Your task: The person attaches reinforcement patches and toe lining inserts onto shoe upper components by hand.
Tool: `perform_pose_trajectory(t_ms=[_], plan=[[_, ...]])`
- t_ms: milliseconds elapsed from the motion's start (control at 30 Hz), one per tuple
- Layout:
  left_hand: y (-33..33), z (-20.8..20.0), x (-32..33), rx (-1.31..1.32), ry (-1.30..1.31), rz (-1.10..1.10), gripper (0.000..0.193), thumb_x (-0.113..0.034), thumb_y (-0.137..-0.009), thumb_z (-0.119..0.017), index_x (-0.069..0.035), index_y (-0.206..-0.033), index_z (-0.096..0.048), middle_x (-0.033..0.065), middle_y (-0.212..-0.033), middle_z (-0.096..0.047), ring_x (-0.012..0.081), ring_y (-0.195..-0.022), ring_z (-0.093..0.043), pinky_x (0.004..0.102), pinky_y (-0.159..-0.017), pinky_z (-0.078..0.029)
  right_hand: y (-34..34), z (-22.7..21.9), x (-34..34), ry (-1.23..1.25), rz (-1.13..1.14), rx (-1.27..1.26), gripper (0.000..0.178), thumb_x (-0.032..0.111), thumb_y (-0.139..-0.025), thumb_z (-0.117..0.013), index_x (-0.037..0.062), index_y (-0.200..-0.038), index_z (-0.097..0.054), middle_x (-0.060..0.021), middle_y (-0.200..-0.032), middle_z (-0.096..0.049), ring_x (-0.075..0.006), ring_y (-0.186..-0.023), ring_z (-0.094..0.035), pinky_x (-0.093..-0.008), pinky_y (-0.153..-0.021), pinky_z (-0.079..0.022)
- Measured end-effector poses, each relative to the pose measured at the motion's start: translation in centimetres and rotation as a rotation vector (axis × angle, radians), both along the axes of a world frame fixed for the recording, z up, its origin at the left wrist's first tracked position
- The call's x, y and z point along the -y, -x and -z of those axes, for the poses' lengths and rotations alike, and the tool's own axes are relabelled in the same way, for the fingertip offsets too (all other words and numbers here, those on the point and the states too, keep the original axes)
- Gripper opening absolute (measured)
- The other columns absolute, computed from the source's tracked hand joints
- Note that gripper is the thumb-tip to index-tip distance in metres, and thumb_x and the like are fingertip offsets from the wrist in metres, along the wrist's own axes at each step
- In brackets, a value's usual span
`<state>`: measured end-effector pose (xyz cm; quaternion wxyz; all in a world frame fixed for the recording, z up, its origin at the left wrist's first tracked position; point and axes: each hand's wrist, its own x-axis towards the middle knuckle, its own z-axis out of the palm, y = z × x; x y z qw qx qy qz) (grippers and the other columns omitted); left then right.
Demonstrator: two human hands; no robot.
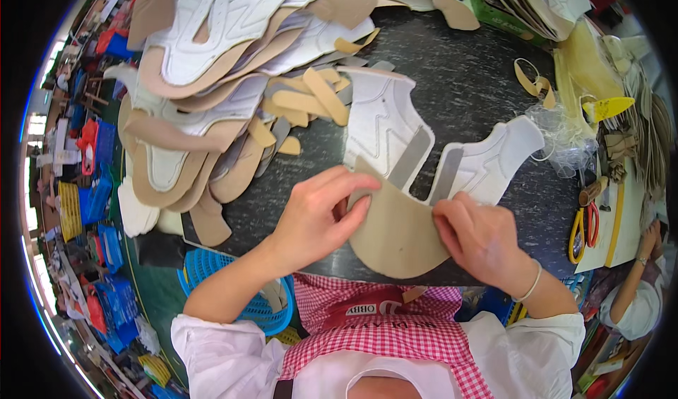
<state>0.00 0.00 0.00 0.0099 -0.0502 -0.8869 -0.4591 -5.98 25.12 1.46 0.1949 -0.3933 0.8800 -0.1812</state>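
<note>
Before me on the dark speckled table (311, 166) lies a white shoe upper (378, 120), its two sides spread apart. Grey strips (411, 157) run along its inner edges. A tan, rounded lining piece (399, 240) covers its near end. My left hand (314, 212) pinches the lining's upper left edge between thumb and fingers. At the opposite edge, my right hand (484, 240) grips the same piece with bent fingers, close to the upper's right side. Short beige strips (311, 99) are heaped beyond my left hand.
White uppers with tan linings (205, 53) pile up at the far left. On the right are a clear plastic bag (561, 145), a yellow pointed object (609, 108) and scissors (579, 233). A blue basket (282, 318) stands below the table edge. Another person's arm (632, 279) shows at right.
</note>
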Motion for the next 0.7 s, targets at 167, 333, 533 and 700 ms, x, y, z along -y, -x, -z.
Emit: perform_pose_trajectory(t_ms=[167,333,533,700], plan=[[0.3,0.9,-0.5,-0.047,-0.099,-0.017,0.019,0.001,-0.078,-0.066,-0.005,-0.096,-0.066,0.0039,-0.078,-0.059,0.0085,-0.052,-0.053,0.0224,-0.046,-0.04,1.2,-0.2,0.2,0.346,-0.417,-0.55,0.045,0.018,-0.073,-0.07,0.0058,-0.115,-0.06,-0.0089,-0.107,-0.06,-0.0227,-0.097,-0.062,-0.0355,-0.089,-0.051],[0.5,0.4,1.9,-0.261,0.325,0.018,0.023,0.002,-0.074,-0.067,-0.004,-0.095,-0.063,0.0068,-0.084,-0.06,0.0177,-0.064,-0.059,0.0302,-0.053,-0.046,-0.9,0.7,2.4,0.052,-0.564,-0.118,0.078,0.056,-0.086,-0.049,0.0075,-0.145,-0.034,-0.0134,-0.152,-0.028,-0.0269,-0.141,-0.025,-0.0407,-0.116,-0.02],[-1.8,0.6,0.6,-0.278,0.402,0.281,0.063,-0.028,-0.08,-0.067,-0.004,-0.134,-0.046,0.0158,-0.139,-0.047,0.0305,-0.129,-0.045,0.0468,-0.105,-0.036,-0.4,0.2,2.8,0.056,-0.636,-0.146,0.074,0.056,-0.086,-0.05,0.015,-0.145,-0.035,-0.0127,-0.152,-0.027,-0.0265,-0.142,-0.023,-0.043,-0.115,-0.019],[-2.2,0.2,2.2,-0.14,0.538,0.407,0.075,-0.042,-0.086,-0.058,-0.005,-0.145,-0.031,0.0155,-0.151,-0.03,0.0269,-0.14,-0.029,0.0538,-0.113,-0.016,-2.1,-0.1,-0.4,0.087,-0.715,0.029,0.072,0.051,-0.086,-0.056,0.0114,-0.143,-0.038,-0.011,-0.151,-0.03,-0.0266,-0.14,-0.027,-0.0436,-0.114,-0.022]])
